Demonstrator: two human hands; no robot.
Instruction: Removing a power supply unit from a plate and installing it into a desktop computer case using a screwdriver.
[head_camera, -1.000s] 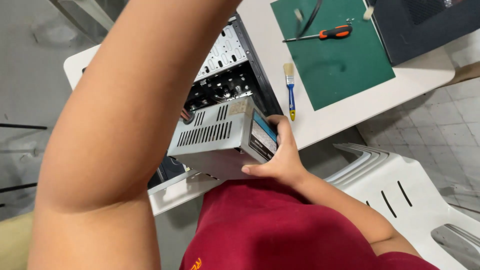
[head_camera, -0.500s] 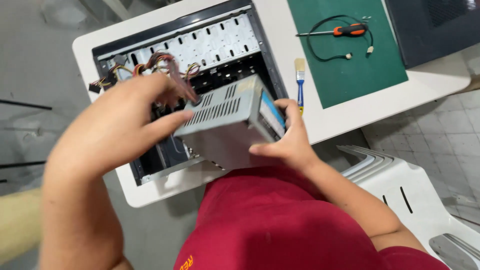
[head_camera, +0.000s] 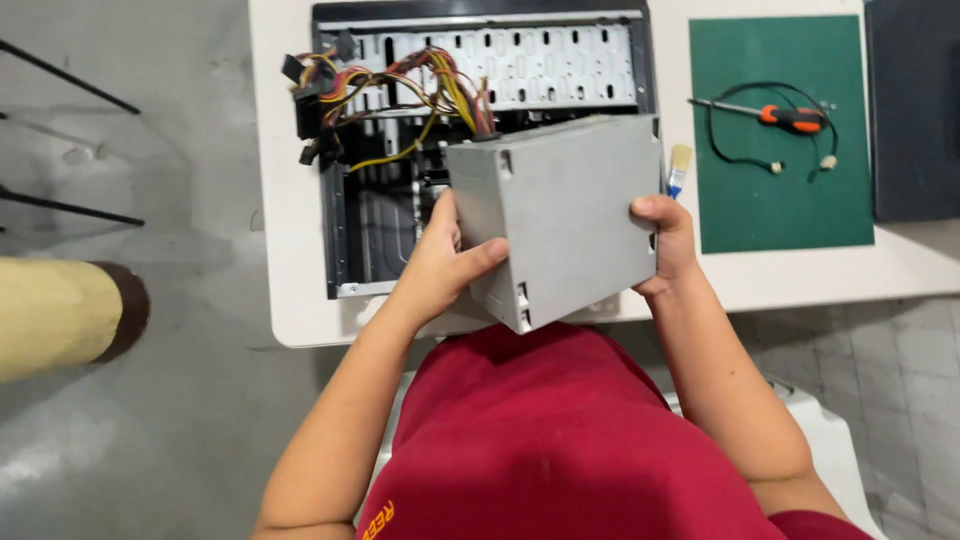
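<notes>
Head view: a grey metal power supply box is held up between both hands, above the near edge of the white table and in front of the open computer case. The left hand is closed on the box's left side, thumb laid across the flat grey face near the lower left corner, fingers hidden behind. The right hand is clamped on the right edge, fingers curled over the side. The box is tilted, its lower corner pointing toward the person's red shirt. A bundle of coloured cables is seen running from the box's upper left corner into the case, spread over the case's left part with black connectors at the ends. The case lies on its side, its perforated panel at the far side. Just right of the box, a small paintbrush with a blue handle is partly hidden behind it. A green cutting mat lies further right on the table, with an orange-handled screwdriver and a thin black cable on it. A dark panel is seen at the right edge.
</notes>
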